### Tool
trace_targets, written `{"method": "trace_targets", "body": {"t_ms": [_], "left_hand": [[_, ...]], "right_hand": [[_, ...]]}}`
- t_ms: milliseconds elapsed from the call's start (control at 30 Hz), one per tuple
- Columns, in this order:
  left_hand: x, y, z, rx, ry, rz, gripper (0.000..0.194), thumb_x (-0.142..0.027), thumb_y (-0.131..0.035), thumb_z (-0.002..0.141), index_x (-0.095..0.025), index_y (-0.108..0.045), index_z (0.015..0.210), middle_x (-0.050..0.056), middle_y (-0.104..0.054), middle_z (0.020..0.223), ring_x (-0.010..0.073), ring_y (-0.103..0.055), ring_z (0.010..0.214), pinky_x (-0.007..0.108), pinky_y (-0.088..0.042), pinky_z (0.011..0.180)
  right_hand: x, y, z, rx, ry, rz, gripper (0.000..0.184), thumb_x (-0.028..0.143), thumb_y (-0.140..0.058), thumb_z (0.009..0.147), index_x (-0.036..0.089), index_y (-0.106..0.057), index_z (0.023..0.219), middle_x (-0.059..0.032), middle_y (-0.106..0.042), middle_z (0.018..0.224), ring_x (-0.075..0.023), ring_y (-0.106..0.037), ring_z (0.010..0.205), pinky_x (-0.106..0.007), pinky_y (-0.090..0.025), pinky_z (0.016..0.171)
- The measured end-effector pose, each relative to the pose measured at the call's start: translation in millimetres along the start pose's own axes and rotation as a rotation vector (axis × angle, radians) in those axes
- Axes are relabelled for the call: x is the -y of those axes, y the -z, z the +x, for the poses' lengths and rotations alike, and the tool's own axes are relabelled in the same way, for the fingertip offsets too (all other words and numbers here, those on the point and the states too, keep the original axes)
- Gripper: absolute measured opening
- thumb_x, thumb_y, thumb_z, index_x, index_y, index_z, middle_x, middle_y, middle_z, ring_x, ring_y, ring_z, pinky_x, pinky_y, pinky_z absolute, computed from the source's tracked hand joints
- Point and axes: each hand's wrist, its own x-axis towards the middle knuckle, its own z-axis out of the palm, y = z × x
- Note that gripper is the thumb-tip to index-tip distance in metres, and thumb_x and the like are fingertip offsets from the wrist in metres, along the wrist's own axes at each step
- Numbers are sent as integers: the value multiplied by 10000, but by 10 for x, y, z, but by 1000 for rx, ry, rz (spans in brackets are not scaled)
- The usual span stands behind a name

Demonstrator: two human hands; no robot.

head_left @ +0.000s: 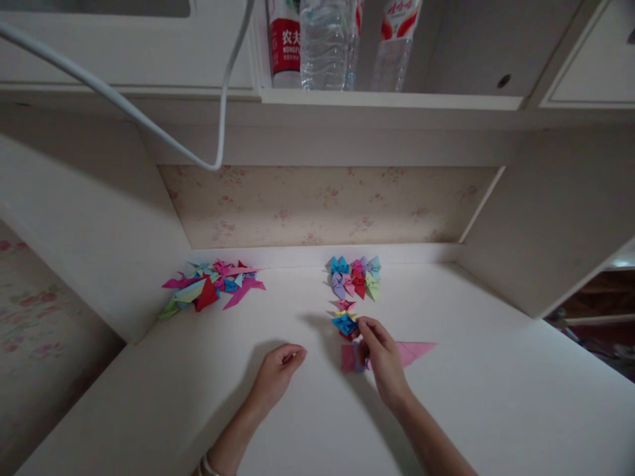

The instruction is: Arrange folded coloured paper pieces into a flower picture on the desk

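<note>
Our right hand point(381, 360) pinches a blue origami piece point(343, 324); left of it, our empty left hand point(280, 370) curls loosely closed. Light pressure should spare the folds.

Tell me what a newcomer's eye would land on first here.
Most likely the jumbled heap of bright folded paper at the back left of the white table, and the more orderly paper cluster at the back, nearer the middle. Next, the right hand, its fingers at a blue folded piece in front of that cluster. Overhead, plastic bottles stand in an open shelf.
</note>
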Motion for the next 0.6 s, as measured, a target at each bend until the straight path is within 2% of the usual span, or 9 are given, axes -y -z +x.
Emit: {"method": "trace_targets", "body": {"t_ms": [167, 333, 433, 600], "left_hand": [[-27, 11, -14, 10, 6, 33, 348, -471, -600, 778, -144, -710, 819, 30, -667, 748, 172, -562, 725, 263, -424, 682], [21, 8, 4, 15, 3, 72, 337, -453, -587, 775, -145, -713, 830, 44, -685, 778, 181, -579, 743, 263, -434, 694], [51, 10, 21, 27, -4, 89, 338, -448, -571, 788, -145, -709, 839, 45, -680, 780, 180, -574, 746, 265, -434, 698], [32, 13, 18, 25, -3, 120, 338, -449, -562, 793, -142, -700, 822, 32, -652, 735, 169, -548, 707, 258, -414, 663]], "right_hand": [[147, 508, 559, -90, 26, -290, 345, 492, -495, 845, 179, -582, 961, -29, -613, 828, -81, -477, 432, -229, -373, 402], [88, 899, 1011, -72, -73, -484, 224, 357, -504, 830, 166, -598, 897, -21, -633, 736, -86, -501, 398, -210, -367, 373], [-1, 960, 1154, -23, -137, -577, 185, 301, -504, 824, 165, -607, 894, -23, -650, 719, -83, -502, 373, -197, -345, 351], [-175, 888, 1290, 49, -201, -664, 183, 287, -486, 841, 163, -618, 871, -31, -673, 731, -83, -520, 389, -188, -353, 366]]}}
